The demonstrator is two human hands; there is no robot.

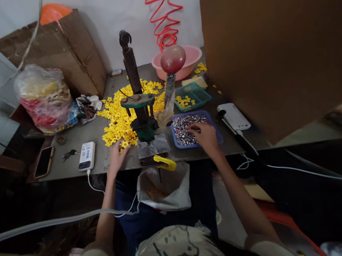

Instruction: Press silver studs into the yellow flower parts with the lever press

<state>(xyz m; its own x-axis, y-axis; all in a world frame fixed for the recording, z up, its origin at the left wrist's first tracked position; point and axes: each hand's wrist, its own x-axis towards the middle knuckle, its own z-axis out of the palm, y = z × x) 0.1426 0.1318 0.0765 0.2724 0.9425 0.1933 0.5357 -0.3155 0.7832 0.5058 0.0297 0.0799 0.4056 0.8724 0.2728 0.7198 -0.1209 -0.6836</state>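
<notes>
A green hand press (141, 106) with a round red knob lever (173, 59) stands mid-table. My left hand (116, 154) rests at the near edge of a heap of small yellow flower-shaped pieces (122, 117), fingers curled down onto them. My right hand (204, 136) reaches into a blue tray (216, 132) of small silver metal parts (185, 126), fingertips pinched among them. What either hand holds is too small to see.
A green basket (201, 94) with a few yellow pieces and a pink basin (194, 53) sit behind. A power bank (87, 156), keys and phone (43, 161) lie left; a white device (233, 116) right. A plastic bag (164, 187) hangs under the press. Large cardboard (272, 39) blocks the right.
</notes>
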